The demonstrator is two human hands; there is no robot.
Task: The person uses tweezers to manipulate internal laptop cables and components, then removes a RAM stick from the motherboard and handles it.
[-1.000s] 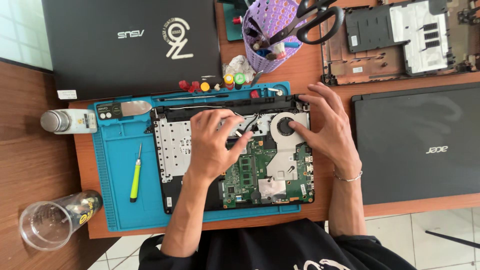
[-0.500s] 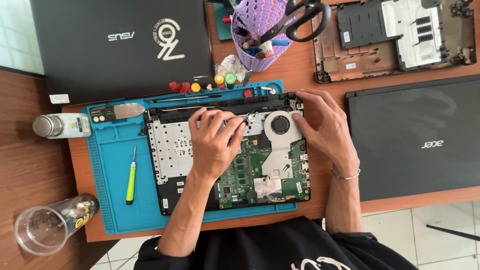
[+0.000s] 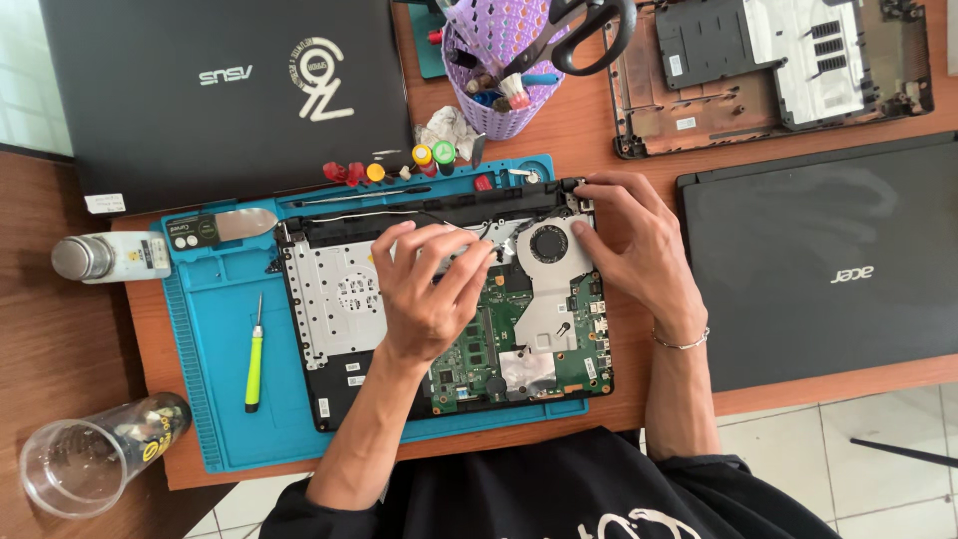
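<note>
Green mainboard (image 3: 489,344) under left hand (image 3: 424,289); right hand (image 3: 639,245) at hinge corner, prob. touching.

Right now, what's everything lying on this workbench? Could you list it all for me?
Opened laptop base: one, black with green board, on the mat.
Work mat: one, blue, under the base.
Screwdriver: one, yellow-green handle, on the mat's left part.
Closed laptops: two, black, one top left, one right.
Stripped laptop shell: one, top right.
Basket: one, purple, holding scissors.
Bottle: one, white, left of the mat.
Plastic cup: one, clear, bottom left.
Left hand: over the base's middle.
Right hand: at the base's upper right corner.
</note>
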